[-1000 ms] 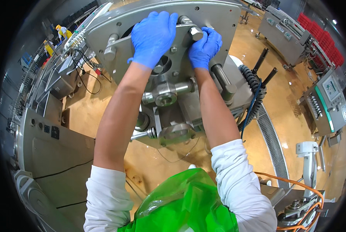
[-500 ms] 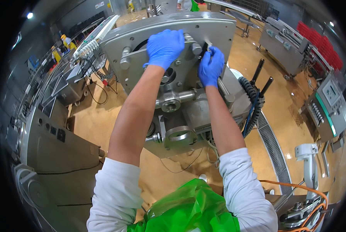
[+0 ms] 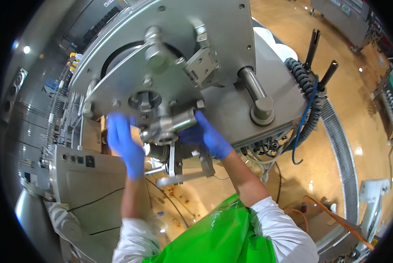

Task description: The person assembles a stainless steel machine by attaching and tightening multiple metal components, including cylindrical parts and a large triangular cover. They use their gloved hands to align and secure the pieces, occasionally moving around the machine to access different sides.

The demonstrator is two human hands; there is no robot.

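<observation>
A triangular metal plate (image 3: 113, 85) is swung at an angle on the front of a steel machine. It carries a round opening and a T-shaped metal pipe fitting (image 3: 176, 122). My right hand (image 3: 207, 136), in a blue glove, grips the fitting's right end, thumb at the rim and fingers partly hidden beneath. Smeared by motion, my left hand (image 3: 127, 142) is beside the plate's lower edge, left of the fitting; whether it touches anything cannot be told. A hinge bracket (image 3: 203, 65) sits at the plate's right, and a large bolt knob (image 3: 156, 55) at its top.
Right of the plate, a bent metal bar (image 3: 255, 96) rises over the machine's flat deck (image 3: 231, 109). Black ribbed hose (image 3: 308, 83) and two upright black handles stand farther right. A steel cabinet (image 3: 100, 184) is at lower left. A floor drain grate (image 3: 341, 162) and orange cable (image 3: 337, 221) lie right.
Both hands have left the plate's upper part and moved down to the pipe fitting area. The plate has swung outward from the machine face, and the view has shifted closer.
</observation>
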